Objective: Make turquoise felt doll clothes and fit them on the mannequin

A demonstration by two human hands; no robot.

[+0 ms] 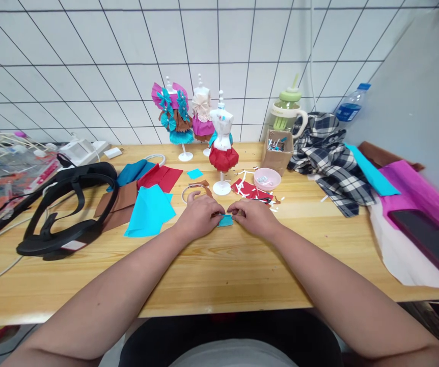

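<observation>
A small piece of blue crepe paper point(225, 220) lies at the middle of the wooden table, between my two hands. My left hand point(200, 216) pinches its left side with thumb and forefinger. On the other side, the fingers of my right hand point(255, 217) close on its right edge. Just beyond stands a white mini dress form point(222, 125) wearing a puffed red paper skirt point(223, 159). Close to my right hand are a red paper sheet point(250, 189) with white scraps and a dark-handled tool, partly hidden. A roll of tape point(187, 192) lies behind my left hand.
Two dressed mini forms point(175, 120) stand at the back. Folded cyan paper point(149, 211) and a black headset strap point(66, 244) are left. Rightward are a pink bowl point(267, 179), a cardboard box point(278, 153), a green-lidded jug point(286, 112), plaid cloth point(334, 163) and a phone point(429, 244).
</observation>
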